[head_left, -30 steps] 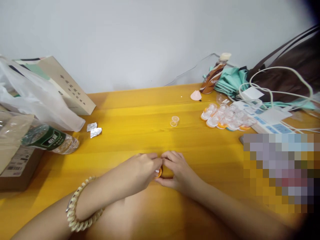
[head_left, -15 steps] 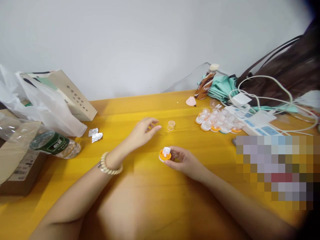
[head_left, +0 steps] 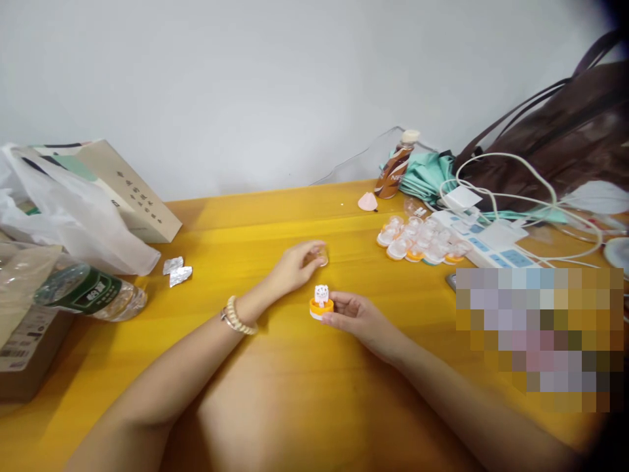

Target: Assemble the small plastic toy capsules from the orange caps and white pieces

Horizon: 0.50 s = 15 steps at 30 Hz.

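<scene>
My right hand point(head_left: 354, 316) pinches a small orange base point(head_left: 321, 306) that carries a tiny white figure, holding it upright on the yellow table point(head_left: 275, 216). Just beyond it, my left hand point(head_left: 297, 265), with a beaded bracelet at the wrist, has its fingers closed round a small clear plastic dome cap point(head_left: 322, 255). A cluster of several finished clear-domed pieces on orange and white bases point(head_left: 420, 240) lies to the right of my hands.
At left lie a water bottle point(head_left: 91, 292), a white plastic bag point(head_left: 73, 216), a cardboard box point(head_left: 19, 347), a beige box point(head_left: 125, 190) and foil scraps point(head_left: 175, 271). At right are a power strip with cables point(head_left: 486, 233), a brown bag point(head_left: 555, 144), a teal umbrella point(head_left: 422, 174) and a drink bottle point(head_left: 393, 167).
My hands have come apart. The left reached forward and closed on the clear cap; the right kept the orange base and set it upright. The view shifted slightly.
</scene>
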Available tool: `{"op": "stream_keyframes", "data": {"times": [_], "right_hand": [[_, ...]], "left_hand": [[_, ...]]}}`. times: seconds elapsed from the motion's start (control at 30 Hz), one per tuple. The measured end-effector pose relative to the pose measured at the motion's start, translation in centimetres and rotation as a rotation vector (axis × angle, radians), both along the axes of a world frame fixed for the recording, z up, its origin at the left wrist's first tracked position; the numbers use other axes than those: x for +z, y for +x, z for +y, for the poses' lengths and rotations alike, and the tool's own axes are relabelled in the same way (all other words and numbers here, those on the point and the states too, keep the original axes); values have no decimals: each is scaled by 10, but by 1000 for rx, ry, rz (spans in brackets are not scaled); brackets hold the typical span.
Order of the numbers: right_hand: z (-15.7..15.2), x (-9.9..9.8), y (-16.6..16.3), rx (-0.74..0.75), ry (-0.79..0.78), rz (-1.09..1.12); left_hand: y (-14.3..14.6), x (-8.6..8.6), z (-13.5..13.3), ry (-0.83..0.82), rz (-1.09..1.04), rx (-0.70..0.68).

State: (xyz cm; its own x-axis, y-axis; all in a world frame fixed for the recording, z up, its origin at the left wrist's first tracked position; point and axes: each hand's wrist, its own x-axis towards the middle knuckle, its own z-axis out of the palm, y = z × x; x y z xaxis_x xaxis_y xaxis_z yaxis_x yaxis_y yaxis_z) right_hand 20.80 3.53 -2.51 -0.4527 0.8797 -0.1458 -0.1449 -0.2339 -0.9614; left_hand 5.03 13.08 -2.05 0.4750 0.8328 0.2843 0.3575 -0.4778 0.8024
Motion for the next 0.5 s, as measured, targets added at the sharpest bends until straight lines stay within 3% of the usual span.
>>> {"op": "stream_keyframes", "data": {"times": [0.1,0.17,0.3,0.5], "right_hand": [[1,-1,0,-9,-14,-26],[1,-3,-1,6,-28,-36],[0,-6,-3,55,-31,-71],[-4,-6,-3,67,-30,-103]], "left_hand": [[-19,4,-22,-278,-319,53],[-30,5,-42,-375,-486,101],[-36,4,-73,-337,-598,179],[-30,1,-84,-115,-505,37]]}}
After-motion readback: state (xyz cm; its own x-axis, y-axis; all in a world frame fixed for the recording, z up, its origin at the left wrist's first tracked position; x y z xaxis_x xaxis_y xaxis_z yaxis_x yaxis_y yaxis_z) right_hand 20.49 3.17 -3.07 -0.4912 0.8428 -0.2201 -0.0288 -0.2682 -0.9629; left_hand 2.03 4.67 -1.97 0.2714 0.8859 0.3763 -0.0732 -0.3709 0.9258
